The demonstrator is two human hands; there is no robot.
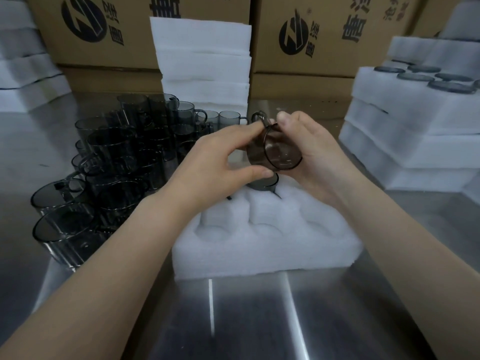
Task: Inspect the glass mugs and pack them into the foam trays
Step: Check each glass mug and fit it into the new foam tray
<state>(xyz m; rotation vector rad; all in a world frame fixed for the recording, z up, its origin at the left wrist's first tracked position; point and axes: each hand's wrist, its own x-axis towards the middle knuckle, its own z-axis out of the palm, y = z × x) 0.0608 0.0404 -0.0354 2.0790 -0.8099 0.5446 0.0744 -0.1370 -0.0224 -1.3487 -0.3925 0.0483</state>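
Both hands hold one smoked glass mug (279, 154) on its side above the far part of a white foam tray (265, 237), its mouth turned towards me and its handle pointing up and away. My left hand (220, 157) grips the mug's body from the left between thumb and fingers. My right hand (314, 152) cups it from the right with the fingers curled behind the rim. Another mug (263, 183) sits in a far pocket of the tray, just below the held one. The near pockets show bare foam.
Several loose smoked mugs (111, 162) crowd the steel table (259, 315) on my left. Filled foam trays (415, 120) are stacked at the right, and a pile of foam sheets (205, 63) stands at the back against cardboard boxes (324, 35). More foam (23, 68) lies at the far left.
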